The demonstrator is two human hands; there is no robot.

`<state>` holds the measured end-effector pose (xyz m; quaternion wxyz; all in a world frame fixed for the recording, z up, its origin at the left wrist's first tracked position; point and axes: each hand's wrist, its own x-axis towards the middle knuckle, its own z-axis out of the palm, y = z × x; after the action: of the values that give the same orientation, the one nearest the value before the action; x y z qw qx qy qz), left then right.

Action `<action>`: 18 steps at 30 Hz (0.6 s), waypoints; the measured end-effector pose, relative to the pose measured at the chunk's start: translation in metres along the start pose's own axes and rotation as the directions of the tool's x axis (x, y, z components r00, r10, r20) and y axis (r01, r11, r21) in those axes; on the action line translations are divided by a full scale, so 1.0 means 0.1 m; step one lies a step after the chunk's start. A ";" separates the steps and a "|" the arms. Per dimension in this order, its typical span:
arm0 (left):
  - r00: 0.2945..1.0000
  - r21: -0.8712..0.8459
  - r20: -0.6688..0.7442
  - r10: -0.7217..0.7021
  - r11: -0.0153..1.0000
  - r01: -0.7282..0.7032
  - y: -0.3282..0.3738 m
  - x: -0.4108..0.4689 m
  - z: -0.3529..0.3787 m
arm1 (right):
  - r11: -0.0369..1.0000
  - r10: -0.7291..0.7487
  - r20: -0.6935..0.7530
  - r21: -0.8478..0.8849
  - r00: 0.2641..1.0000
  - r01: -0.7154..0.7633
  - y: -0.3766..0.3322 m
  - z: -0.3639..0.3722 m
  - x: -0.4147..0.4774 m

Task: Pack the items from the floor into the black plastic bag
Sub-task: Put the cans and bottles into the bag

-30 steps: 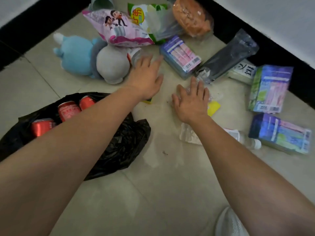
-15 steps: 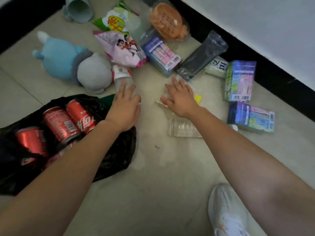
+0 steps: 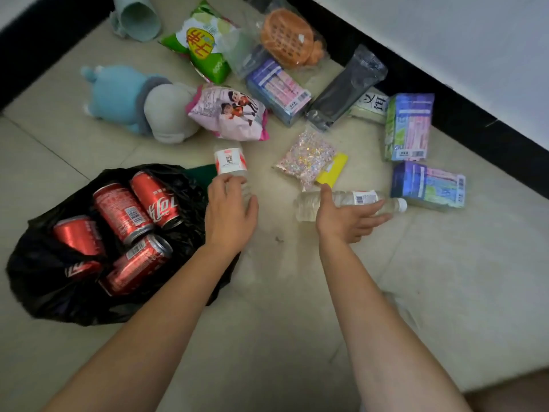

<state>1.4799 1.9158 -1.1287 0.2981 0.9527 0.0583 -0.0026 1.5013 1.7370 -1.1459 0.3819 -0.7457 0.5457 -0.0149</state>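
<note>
The black plastic bag [image 3: 38, 286] lies open on the floor at the left with several red cola cans [image 3: 123, 212] inside. My left hand [image 3: 230, 215] grips the lower end of a clear water bottle with a red and white label [image 3: 230, 160], right beside the bag's edge. My right hand [image 3: 347, 218] holds a second clear water bottle [image 3: 361, 199] that lies on its side; my thumb is over it and my fingers run along its near side.
Beyond my hands lie a blue and grey plush toy [image 3: 127, 99], a pink snack bag [image 3: 228, 114], a green snack bag [image 3: 202, 43], a sequin packet [image 3: 306, 159], a dark pouch [image 3: 347, 87] and tissue packs [image 3: 408, 129]. A black skirting board [image 3: 475, 114] borders the right.
Both hands have drawn back toward me. My left hand has taken hold of the labelled bottle. My right hand has left the sequin packet and closed around the lying bottle.
</note>
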 end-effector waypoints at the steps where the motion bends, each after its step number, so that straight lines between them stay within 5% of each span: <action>1: 0.997 -0.010 -0.037 -0.072 0.997 0.072 0.00 0.06 0.03 | 1.000 0.015 0.023 0.005 1.000 -0.016 -0.04 0.03 0.03; 4: 0.961 -0.015 -0.047 -0.272 0.962 0.271 0.04 0.27 0.09 | 0.998 -0.007 0.098 -0.058 0.995 0.012 -0.10 0.05 0.10; 9: 0.927 0.088 0.023 -0.375 0.924 0.372 0.09 0.52 0.14 | 0.823 -0.406 0.321 -0.280 0.856 0.495 0.10 0.01 0.15; 13: 0.921 0.121 0.019 -0.388 0.916 0.383 0.11 0.54 0.13 | 0.782 -0.437 0.347 -0.310 0.830 0.541 0.10 0.01 0.14; 18: 0.879 -0.078 0.072 -0.472 0.876 0.477 0.17 0.46 0.02 | 0.769 -0.473 0.316 -0.307 0.823 0.560 0.18 -0.04 0.16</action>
<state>1.5272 1.9054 -1.1228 0.3339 0.8940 0.2825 -0.0971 1.4914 1.7191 -1.1598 0.2659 -0.9244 0.2643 0.0705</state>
